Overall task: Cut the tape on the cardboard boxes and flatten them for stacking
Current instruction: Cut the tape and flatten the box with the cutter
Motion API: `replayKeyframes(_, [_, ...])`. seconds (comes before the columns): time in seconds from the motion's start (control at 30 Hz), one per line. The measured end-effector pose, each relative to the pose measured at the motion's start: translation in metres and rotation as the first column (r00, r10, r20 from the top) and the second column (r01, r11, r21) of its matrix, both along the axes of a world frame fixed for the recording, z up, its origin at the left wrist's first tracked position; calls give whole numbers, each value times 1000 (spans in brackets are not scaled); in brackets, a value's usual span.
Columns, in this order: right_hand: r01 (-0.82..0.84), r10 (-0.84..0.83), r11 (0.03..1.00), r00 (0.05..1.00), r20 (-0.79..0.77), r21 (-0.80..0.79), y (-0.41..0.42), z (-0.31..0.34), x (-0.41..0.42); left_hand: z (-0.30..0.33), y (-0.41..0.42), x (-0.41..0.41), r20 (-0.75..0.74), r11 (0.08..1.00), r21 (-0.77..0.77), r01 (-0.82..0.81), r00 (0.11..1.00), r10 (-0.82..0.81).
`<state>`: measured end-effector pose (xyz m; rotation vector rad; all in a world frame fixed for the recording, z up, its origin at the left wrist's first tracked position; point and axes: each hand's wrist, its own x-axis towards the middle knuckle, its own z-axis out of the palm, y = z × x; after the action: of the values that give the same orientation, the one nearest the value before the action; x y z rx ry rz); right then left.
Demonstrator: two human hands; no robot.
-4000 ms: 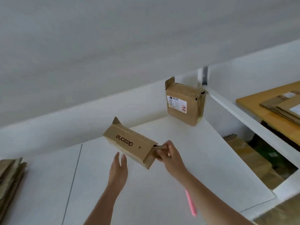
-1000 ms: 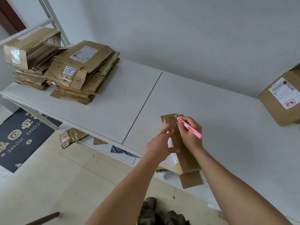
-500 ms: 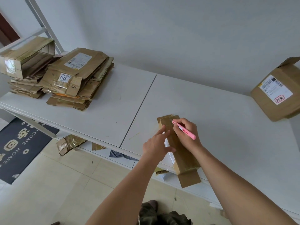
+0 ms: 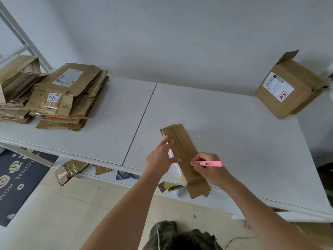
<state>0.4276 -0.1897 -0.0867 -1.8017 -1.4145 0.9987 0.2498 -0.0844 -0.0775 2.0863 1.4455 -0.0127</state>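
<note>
While both hands work at the near edge, the scene reads so:
Table: long white table (image 4: 225,123), seam down its middle.
Stack: flattened brown cardboard boxes (image 4: 68,98) piled on the far left of the table.
Square box: taped brown cardboard box with white label (image 4: 288,91), tilted at the far right corner.
Narrow box: long brown cardboard box (image 4: 183,152) lying near the front edge, its near flap overhanging.
Left hand (image 4: 160,157): fingers straight, pressing the narrow box's left side.
Right hand (image 4: 210,167): fingers curled round a slim pink cutter (image 4: 209,163), tip on the box's top.
</note>
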Motion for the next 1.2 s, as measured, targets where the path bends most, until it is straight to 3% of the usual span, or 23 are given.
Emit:
replayKeyframes(0.1, [-7,13,996,998,-68,90,-31,3,-1,1,-1,1,-17,1000,5,7,1000,-7])
replayKeyframes(0.3, [4,3,988,999,-43,153,-53,4,-3,2,-5,8,-70,999,32,42,997,-40])
replayKeyframes(0.5, [-6,-5,979,998,55,203,-74,0,9,5,-13,24,-144,992,74,106,985,-94])
replayKeyframes(0.83, [3,-111,901,968,224,434,-98,3,11,14,-19,43,-236,977,104,185,959,-157])
replayKeyframes(1.03, [5,-88,909,979,181,416,-112,10,19,14,-20,49,-277,975,111,195,948,-158])
replayKeyframes(1.2, [253,-255,917,966,-32,307,-138,18,43,10,-19,60,-398,950,199,239,906,-144])
